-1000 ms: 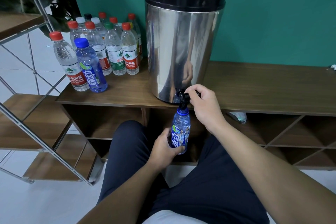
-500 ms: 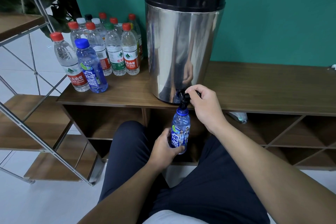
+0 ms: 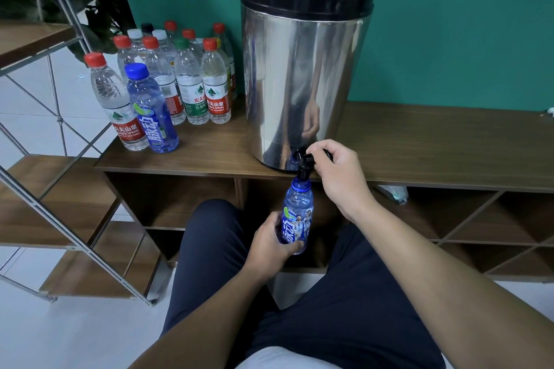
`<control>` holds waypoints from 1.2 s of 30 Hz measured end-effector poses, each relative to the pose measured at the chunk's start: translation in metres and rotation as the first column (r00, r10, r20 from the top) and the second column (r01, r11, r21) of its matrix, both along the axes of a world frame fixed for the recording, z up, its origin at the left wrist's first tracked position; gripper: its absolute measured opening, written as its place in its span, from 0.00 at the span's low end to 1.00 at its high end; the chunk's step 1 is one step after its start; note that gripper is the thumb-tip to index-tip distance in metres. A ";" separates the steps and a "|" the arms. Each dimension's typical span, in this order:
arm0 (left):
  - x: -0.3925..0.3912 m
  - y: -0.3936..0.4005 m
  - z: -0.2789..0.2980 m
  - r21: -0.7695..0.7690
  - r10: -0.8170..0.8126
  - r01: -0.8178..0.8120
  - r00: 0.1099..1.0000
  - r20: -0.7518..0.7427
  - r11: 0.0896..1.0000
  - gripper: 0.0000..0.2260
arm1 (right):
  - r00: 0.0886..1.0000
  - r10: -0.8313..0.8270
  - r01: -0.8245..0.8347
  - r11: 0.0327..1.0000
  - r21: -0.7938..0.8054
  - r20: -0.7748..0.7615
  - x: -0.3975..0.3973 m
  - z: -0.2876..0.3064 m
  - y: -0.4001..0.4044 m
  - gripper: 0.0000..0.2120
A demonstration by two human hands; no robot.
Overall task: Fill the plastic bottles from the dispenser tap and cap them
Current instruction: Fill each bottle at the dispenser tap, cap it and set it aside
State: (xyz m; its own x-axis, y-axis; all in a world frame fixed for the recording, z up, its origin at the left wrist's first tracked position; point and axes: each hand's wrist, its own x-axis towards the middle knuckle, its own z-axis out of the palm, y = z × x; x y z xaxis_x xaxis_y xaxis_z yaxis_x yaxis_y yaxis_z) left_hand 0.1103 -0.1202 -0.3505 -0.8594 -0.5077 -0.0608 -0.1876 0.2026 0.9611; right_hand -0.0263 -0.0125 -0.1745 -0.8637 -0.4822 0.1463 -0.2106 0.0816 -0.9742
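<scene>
Surroundings: a cluster of capped bottles (image 3: 192,81) stands on the wooden shelf top (image 3: 434,144) to the left of the steel dispenser (image 3: 302,75), with a capped blue bottle (image 3: 153,111) and a red-capped clear bottle (image 3: 115,102) nearest you at the shelf's left end.
In the way: your knees in dark trousers (image 3: 329,308) sit below the shelf edge; nothing lies between the tap and the bottle mouth.
Right hand: your right hand (image 3: 338,171) curls its fingers around the lever of the black tap (image 3: 304,163) at the dispenser's base.
Left hand: your left hand (image 3: 269,244) grasps the lower part of the open blue bottle (image 3: 296,219), thumb across the front of the label.
Bottle position: you hold it upright below the shelf edge, its uncapped mouth right under the spout.
Contents: you cannot tell the water level in the held bottle; the capped blue one on the shelf looks full.
</scene>
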 end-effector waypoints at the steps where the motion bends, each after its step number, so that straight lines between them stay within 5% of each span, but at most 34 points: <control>1: 0.000 0.000 0.000 0.001 0.000 0.000 1.000 -0.001 1.000 0.30 | 1.000 0.000 0.000 1.000 -0.001 0.005 0.000 0.000 0.000 0.09; 36: 0.002 -0.001 0.001 0.000 -0.007 0.007 1.000 0.013 1.000 0.32 | 1.000 -0.007 0.007 1.000 0.023 -0.001 -0.001 0.000 0.000 0.10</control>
